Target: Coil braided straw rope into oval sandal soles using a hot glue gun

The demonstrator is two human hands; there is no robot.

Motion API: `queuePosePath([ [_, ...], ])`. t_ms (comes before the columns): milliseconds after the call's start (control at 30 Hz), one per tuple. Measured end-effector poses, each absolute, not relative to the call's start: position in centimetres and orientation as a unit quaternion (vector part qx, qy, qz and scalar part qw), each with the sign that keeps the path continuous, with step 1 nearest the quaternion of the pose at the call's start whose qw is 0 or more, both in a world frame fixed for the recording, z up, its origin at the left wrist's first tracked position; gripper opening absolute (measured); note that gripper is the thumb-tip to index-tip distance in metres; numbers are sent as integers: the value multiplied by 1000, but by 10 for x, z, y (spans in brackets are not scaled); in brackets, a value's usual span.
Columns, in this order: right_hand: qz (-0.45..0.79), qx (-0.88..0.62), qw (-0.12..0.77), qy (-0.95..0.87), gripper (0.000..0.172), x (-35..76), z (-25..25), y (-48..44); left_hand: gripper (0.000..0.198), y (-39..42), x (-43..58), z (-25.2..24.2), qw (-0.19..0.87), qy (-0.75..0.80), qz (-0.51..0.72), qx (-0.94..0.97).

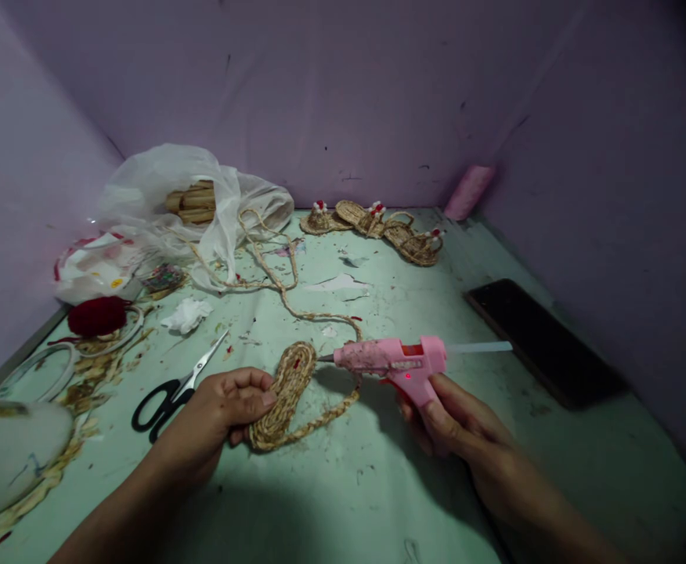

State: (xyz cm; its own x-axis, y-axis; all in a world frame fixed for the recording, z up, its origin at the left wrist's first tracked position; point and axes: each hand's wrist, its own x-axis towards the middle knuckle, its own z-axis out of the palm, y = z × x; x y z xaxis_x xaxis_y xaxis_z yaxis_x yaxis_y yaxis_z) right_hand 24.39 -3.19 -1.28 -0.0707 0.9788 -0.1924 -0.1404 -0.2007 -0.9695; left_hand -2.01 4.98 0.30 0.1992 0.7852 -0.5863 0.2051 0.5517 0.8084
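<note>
My left hand (234, 403) pinches the lower left edge of an oval coil of braided straw (289, 392), held upright above the table. From the coil's lower end a loose braid (325, 415) curves right and back, passes behind the glue gun and runs toward the plastic bag. In my right hand (449, 423) is a pink glue gun (390, 359), gripped by its handle, with a small red light showing. Its metal nozzle points left, at or very close to the coil's upper right edge. A clear glue stick (481, 347) sticks out of its back.
Black-handled scissors (175, 395) lie left of my left hand. Farther left are red yarn (97, 316), white rings and a pale rounded object (14, 454). A plastic bag (196, 204) and small woven pieces (372, 223) stand behind. A dark phone (539, 337) lies right.
</note>
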Motion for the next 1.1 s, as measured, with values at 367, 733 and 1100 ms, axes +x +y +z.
queuePosePath([
  [367,590,-507,479,-407,30,243,-15,-31,39,49,-20,4,655,587,209,427],
  [733,589,-497,473,-427,30,245,-14,-29,36,49,-18,5,645,596,208,430],
  [1100,589,-498,478,-419,31,245,-13,-30,36,49,-19,4,641,600,209,429],
])
